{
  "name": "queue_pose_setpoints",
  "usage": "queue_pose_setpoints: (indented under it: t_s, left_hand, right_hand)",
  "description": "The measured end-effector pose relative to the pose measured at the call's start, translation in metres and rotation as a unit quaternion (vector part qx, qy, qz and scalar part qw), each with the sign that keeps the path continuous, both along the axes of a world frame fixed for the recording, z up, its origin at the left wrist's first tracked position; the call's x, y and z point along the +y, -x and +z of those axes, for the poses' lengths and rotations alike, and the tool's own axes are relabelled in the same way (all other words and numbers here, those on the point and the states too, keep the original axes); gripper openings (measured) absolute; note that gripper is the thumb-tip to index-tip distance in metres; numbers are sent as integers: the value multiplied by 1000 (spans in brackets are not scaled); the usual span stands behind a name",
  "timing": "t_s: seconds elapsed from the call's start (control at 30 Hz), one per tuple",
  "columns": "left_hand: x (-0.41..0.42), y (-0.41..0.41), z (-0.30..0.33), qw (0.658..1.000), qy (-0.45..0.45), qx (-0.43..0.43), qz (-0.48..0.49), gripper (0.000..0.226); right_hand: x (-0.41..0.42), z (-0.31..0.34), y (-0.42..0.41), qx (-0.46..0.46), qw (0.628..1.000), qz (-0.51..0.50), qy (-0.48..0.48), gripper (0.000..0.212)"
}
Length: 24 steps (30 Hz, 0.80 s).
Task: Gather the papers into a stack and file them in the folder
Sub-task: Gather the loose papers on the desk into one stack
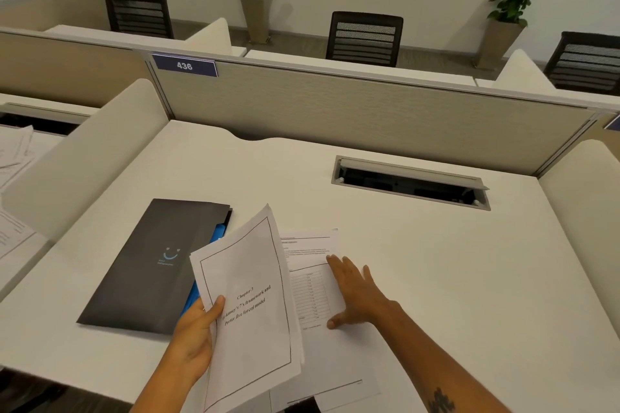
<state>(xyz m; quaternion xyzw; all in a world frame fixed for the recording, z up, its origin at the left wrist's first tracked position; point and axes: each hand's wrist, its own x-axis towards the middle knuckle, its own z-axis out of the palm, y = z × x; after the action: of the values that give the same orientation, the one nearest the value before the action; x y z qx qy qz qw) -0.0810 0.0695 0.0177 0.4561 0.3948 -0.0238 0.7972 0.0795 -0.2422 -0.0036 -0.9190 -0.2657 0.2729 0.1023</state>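
Note:
My left hand (194, 332) grips a thin stack of white papers (250, 305) by its left edge and holds it tilted above the desk; the top sheet has a bordered chapter title. My right hand (355, 295) lies flat, fingers spread, on a printed sheet with a table (312, 265) that rests on the desk. More loose sheets (339, 365) lie under it toward the front edge. The dark grey folder (151, 268) with a blue smile mark lies shut to the left, with a blue edge showing along its right side.
The white desk (436, 278) has a recessed cable box (409, 181) at the back right. Beige partition panels (335, 111) close it in behind and at both sides. Other papers (13, 157) lie on the neighbouring desk at the left.

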Motion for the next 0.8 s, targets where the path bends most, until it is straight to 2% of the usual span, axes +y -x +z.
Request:
queue_pose_setpoints:
  t_s: [0.33,0.57,0.8]
  left_hand:
    - [-3,-7,4,1000,-6,7,1,40]
    - [-1,-6,4,1000,-12,24,5,39]
    - [0,-7,7,1000,-13,22,9,34]
  right_hand:
    - [8,7,-7,21,999,7,26,157]
    - [15,5,4,-14,999,20,27,150]
    - [18,5,28,-37,997,-63,-16,143]
